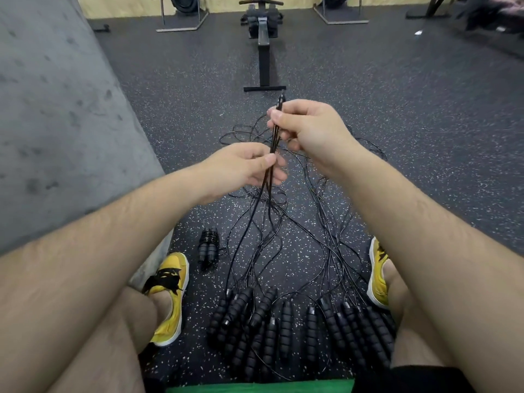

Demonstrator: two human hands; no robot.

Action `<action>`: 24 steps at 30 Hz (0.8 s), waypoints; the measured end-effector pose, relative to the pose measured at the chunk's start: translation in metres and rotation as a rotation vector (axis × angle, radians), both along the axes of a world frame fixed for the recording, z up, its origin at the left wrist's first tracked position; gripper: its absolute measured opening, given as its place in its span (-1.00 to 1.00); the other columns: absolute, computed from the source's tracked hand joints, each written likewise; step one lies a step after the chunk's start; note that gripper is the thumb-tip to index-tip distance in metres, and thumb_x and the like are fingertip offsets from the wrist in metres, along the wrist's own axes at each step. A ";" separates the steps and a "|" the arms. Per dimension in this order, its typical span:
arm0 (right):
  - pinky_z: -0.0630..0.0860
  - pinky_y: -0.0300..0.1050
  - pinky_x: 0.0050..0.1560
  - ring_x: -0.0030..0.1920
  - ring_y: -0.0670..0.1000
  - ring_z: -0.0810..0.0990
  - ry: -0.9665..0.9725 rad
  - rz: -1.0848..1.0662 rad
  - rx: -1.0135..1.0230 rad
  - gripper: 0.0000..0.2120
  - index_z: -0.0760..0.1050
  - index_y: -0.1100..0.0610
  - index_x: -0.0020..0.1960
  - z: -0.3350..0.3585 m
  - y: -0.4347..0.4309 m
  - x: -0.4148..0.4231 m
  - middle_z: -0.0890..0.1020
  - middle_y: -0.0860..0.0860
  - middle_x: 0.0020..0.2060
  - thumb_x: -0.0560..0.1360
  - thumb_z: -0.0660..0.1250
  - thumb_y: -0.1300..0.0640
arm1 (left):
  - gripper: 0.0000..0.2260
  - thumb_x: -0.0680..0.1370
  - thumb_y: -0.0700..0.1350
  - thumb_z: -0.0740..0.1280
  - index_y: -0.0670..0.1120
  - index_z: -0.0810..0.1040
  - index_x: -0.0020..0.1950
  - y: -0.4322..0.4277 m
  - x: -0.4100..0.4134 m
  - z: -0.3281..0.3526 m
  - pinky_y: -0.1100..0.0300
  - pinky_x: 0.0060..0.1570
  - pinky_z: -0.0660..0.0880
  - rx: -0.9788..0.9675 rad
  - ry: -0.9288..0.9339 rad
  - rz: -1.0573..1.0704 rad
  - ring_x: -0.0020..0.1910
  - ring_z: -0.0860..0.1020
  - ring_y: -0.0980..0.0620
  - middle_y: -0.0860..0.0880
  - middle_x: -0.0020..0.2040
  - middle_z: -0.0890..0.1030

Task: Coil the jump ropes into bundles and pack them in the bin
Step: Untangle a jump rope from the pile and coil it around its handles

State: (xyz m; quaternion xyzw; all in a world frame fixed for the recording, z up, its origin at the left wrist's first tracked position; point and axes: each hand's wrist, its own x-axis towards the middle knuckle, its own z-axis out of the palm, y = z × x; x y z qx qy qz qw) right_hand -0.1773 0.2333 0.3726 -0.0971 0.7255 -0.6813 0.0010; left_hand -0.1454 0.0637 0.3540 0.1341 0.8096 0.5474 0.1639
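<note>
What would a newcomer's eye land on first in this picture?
The left hand and right hand pinch a folded black cord mid-frame. Below, a row of black ridged handles lies between two yellow shoes, with one coiled bundle beside the left shoe.

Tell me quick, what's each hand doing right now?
Left hand: pinching the folded jump rope cord.
Right hand: gripping the same cord higher up, near its fold.

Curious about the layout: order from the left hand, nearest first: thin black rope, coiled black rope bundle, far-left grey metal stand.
1. Thin black rope, pinched in the left hand.
2. Coiled black rope bundle, on the floor below.
3. Grey metal stand, far ahead left.
</note>
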 end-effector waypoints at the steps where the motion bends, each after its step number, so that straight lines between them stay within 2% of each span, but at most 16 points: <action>1: 0.35 -0.28 -0.43 -0.37 -0.13 0.46 0.006 -0.013 0.005 -0.78 0.60 0.35 0.09 0.001 0.001 0.000 0.62 0.08 -0.18 0.60 0.35 0.19 | -0.82 0.71 -0.12 0.20 -0.09 0.61 0.11 0.003 -0.001 -0.001 0.02 0.12 0.53 -0.037 0.062 0.027 -0.04 0.67 0.00 -0.09 -0.01 0.72; 4: 0.34 -0.23 -0.44 -0.35 -0.05 0.46 -0.098 -0.042 0.045 -0.78 0.61 0.30 0.12 0.000 0.001 0.000 0.56 0.13 -0.23 0.61 0.24 0.23 | -0.80 0.67 -0.03 0.30 0.09 0.69 -0.07 0.010 -0.012 0.003 0.11 -0.14 0.35 -0.108 0.234 0.184 -0.23 0.42 0.00 -0.09 -0.10 0.66; 7: 0.37 -0.15 -0.39 -0.23 0.09 0.51 -0.252 0.027 0.143 -0.71 0.60 0.28 0.09 -0.006 0.001 0.010 0.64 0.23 -0.06 0.49 0.18 0.42 | -0.76 0.66 -0.05 0.30 0.09 0.69 -0.13 0.018 -0.024 0.015 0.19 -0.27 0.27 -0.023 0.288 0.284 -0.31 0.36 0.02 0.02 -0.31 0.52; 8: 0.38 -0.13 -0.35 -0.24 0.08 0.52 -0.212 0.083 0.258 -0.77 0.62 0.23 0.02 -0.011 0.003 0.016 0.67 0.24 -0.04 0.47 0.24 0.38 | -0.76 0.67 -0.06 0.29 0.07 0.69 -0.12 0.020 -0.026 0.018 0.21 -0.32 0.27 -0.008 0.284 0.298 -0.35 0.35 0.06 0.06 -0.36 0.49; 10: 0.37 -0.18 -0.35 -0.40 -0.04 0.49 -0.114 0.172 0.506 -0.91 0.62 0.20 -0.05 -0.018 0.005 0.030 0.66 0.13 -0.24 0.53 0.36 0.19 | -0.77 0.67 -0.03 0.27 0.06 0.70 -0.07 0.023 -0.031 0.022 0.19 -0.32 0.29 -0.014 0.287 0.297 -0.34 0.36 0.07 0.09 -0.37 0.46; 12: 0.37 -0.22 -0.43 -0.51 -0.10 0.44 -0.053 0.136 0.591 -0.74 0.57 0.22 -0.14 -0.022 0.007 0.030 0.60 0.04 -0.40 0.59 0.36 0.04 | -0.76 0.68 0.01 0.26 0.07 0.71 -0.03 0.023 -0.034 0.020 0.18 -0.26 0.36 -0.019 0.292 0.275 -0.26 0.40 0.06 0.18 -0.36 0.53; 14: 0.45 -0.20 -0.37 -0.49 -0.10 0.49 -0.012 0.081 0.537 -0.73 0.53 0.23 -0.18 -0.020 0.007 0.025 0.60 -0.03 -0.42 0.61 0.34 0.07 | -0.72 0.70 0.06 0.21 0.05 0.70 0.04 0.020 -0.035 0.013 0.18 -0.25 0.40 0.000 0.237 0.230 -0.25 0.46 0.10 0.17 -0.29 0.59; 16: 0.52 -0.18 -0.28 -0.45 -0.08 0.54 0.013 0.044 0.464 -0.74 0.54 0.29 -0.12 -0.016 0.006 0.019 0.63 -0.02 -0.36 0.62 0.33 0.11 | -0.66 0.70 0.09 0.16 -0.08 0.65 0.07 0.015 -0.033 0.003 0.15 -0.24 0.42 0.023 0.130 0.155 -0.20 0.51 0.04 0.02 -0.19 0.63; 18: 0.51 -0.19 -0.30 -0.45 -0.05 0.54 0.010 0.019 0.415 -0.71 0.53 0.37 -0.06 -0.013 0.004 0.013 0.62 0.03 -0.35 0.62 0.33 0.11 | -0.65 0.72 0.06 0.10 -0.14 0.57 0.04 0.007 -0.028 -0.005 0.09 -0.22 0.43 0.101 -0.010 0.045 -0.09 0.54 -0.04 -0.11 -0.07 0.64; 20: 0.49 -0.20 -0.37 -0.50 -0.06 0.50 -0.001 0.007 0.339 -0.72 0.53 0.41 -0.04 -0.009 0.002 0.008 0.59 0.06 -0.37 0.62 0.33 0.15 | -0.69 0.74 -0.03 0.05 -0.12 0.55 0.10 -0.001 -0.023 -0.011 0.16 -0.20 0.46 0.164 -0.106 -0.040 0.02 0.61 0.01 -0.12 0.03 0.67; 22: 0.48 -0.20 -0.39 -0.51 -0.08 0.48 0.003 -0.017 0.303 -0.72 0.57 0.39 -0.02 -0.007 0.001 0.006 0.58 0.04 -0.37 0.61 0.34 0.13 | -0.75 0.73 -0.09 0.12 -0.09 0.58 0.13 -0.006 -0.022 -0.014 0.15 -0.10 0.48 0.066 -0.068 -0.077 0.12 0.61 0.01 -0.07 0.09 0.69; 24: 0.48 -0.20 -0.37 -0.45 -0.04 0.49 0.001 -0.030 0.247 -0.73 0.61 0.34 0.04 -0.005 0.001 0.006 0.58 0.03 -0.35 0.63 0.31 0.11 | -0.82 0.70 -0.11 0.24 -0.06 0.64 0.05 -0.005 -0.022 -0.015 0.10 -0.03 0.49 -0.134 0.077 -0.060 0.03 0.62 0.00 0.01 0.05 0.72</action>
